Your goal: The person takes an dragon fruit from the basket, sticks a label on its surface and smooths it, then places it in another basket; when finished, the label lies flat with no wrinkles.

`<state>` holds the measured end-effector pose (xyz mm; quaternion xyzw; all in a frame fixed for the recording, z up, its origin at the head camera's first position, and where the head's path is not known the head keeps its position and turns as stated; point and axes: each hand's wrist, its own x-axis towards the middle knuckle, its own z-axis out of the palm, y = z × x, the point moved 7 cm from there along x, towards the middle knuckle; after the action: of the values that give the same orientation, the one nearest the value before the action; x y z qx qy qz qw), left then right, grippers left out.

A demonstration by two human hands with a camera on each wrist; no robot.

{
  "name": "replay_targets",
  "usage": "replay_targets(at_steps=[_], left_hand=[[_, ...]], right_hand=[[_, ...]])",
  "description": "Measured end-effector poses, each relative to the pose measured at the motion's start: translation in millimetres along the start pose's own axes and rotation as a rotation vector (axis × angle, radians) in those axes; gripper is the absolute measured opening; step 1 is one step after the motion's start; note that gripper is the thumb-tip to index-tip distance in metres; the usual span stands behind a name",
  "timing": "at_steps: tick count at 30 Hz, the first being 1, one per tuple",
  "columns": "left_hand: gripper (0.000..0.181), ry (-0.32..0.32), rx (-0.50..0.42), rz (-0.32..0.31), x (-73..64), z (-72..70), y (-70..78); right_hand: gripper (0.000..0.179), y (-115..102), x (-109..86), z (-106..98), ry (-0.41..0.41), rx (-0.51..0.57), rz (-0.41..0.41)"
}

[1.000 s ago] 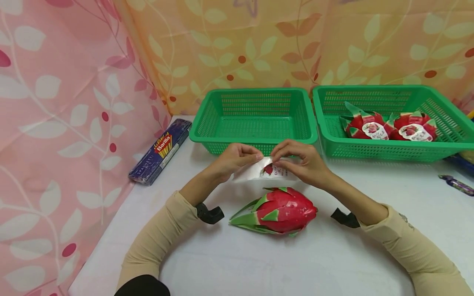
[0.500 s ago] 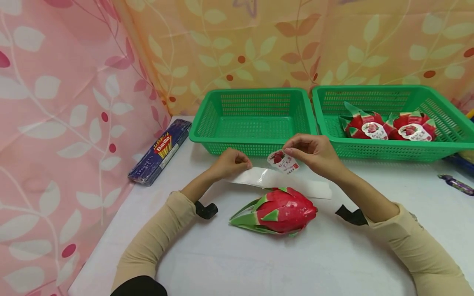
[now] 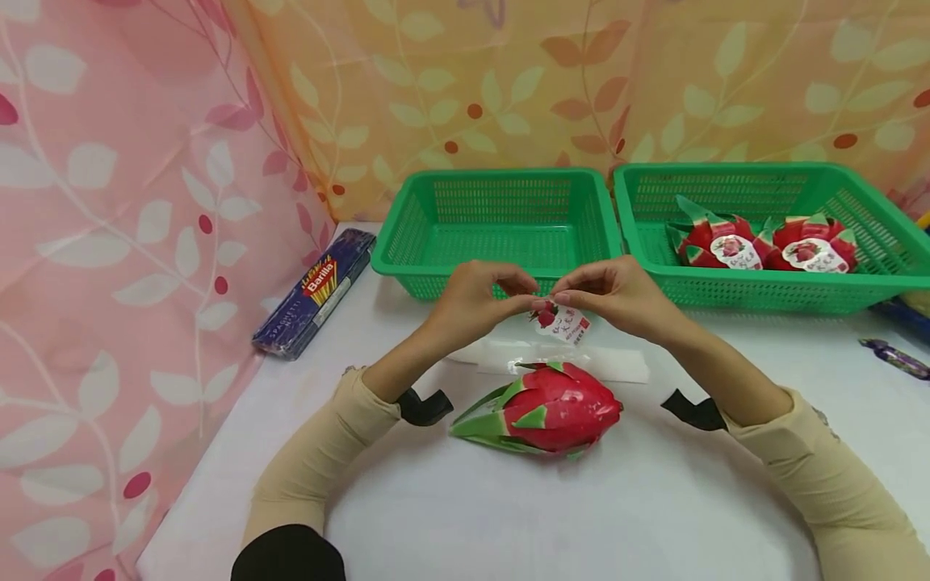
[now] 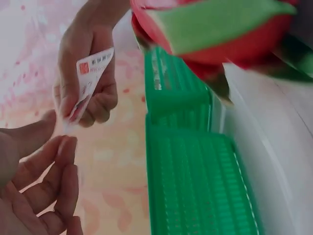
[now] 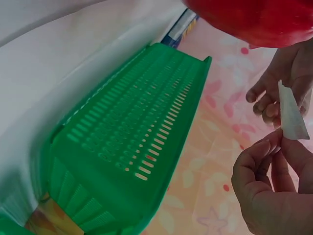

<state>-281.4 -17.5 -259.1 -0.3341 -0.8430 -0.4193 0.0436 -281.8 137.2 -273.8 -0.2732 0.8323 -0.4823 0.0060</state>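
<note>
My right hand (image 3: 617,294) pinches a white fruit sticker (image 3: 565,323) with a red dragon fruit picture and printed characters, between thumb and index finger. My left hand (image 3: 479,300) is at the sticker's other edge; in the left wrist view its thumb and index fingertips (image 4: 67,143) stand slightly apart right by the sticker's corner (image 4: 93,73). The right wrist view shows the sticker's plain pale side (image 5: 292,115) rising from the right fingertips. Below the hands a red dragon fruit (image 3: 567,407) with green scales lies on the white table. Behind it lies a white backing strip (image 3: 610,365).
At the back stand an empty green basket (image 3: 501,274) and a second green basket (image 3: 756,290) with two stickered dragon fruits (image 3: 726,242). A blue spaghetti box (image 3: 316,292) lies left. A purple wrapped item (image 3: 895,358) lies at the right.
The sticker has come off the strip in the right hand. My left hand has let go of the strip, now on the table, and moved right and up to the sticker.
</note>
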Motion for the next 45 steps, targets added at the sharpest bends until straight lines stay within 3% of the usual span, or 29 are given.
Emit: replay_targets(at_steps=[6,10,13,18,24,30,35,39,45], left_hand=[[0.011,-0.012,-0.089,-0.024,1.0,4.9,2.0],[0.012,0.052,-0.129,-0.057,-2.4,2.3,-5.2],[0.012,0.104,-0.188,-0.087,-6.8,0.4,-8.2],[0.011,0.094,-0.274,-0.137,-22.5,10.8,-5.0],[0.007,0.005,-0.311,-0.137,-52.1,38.5,4.7],[0.007,-0.061,-0.300,-0.153,-69.0,64.1,8.7],[0.011,-0.035,-0.164,-0.140,-72.3,71.5,5.3],[0.012,-0.005,-0.075,-0.083,-71.9,71.9,6.4],[0.015,0.032,-0.037,-0.041,-71.7,69.9,10.9]], right_hand=[[0.021,-4.7,-6.9,-2.7,0.068,-0.037,0.032],[0.023,-2.7,-15.9,-6.6,0.115,-0.103,0.093],[0.022,0.6,-21.3,-8.3,0.108,-0.085,0.142],[0.021,1.9,-32.2,-8.7,0.046,0.002,0.175],[0.011,6.9,-51.2,7.0,-0.151,0.052,0.164],[0.004,21.8,-58.7,20.0,-0.269,0.094,0.123],[0.006,33.0,-60.2,27.3,-0.303,0.142,0.142],[0.005,35.8,-62.0,29.1,-0.284,0.145,0.143],[0.015,37.9,-63.2,29.3,-0.208,0.141,0.173]])
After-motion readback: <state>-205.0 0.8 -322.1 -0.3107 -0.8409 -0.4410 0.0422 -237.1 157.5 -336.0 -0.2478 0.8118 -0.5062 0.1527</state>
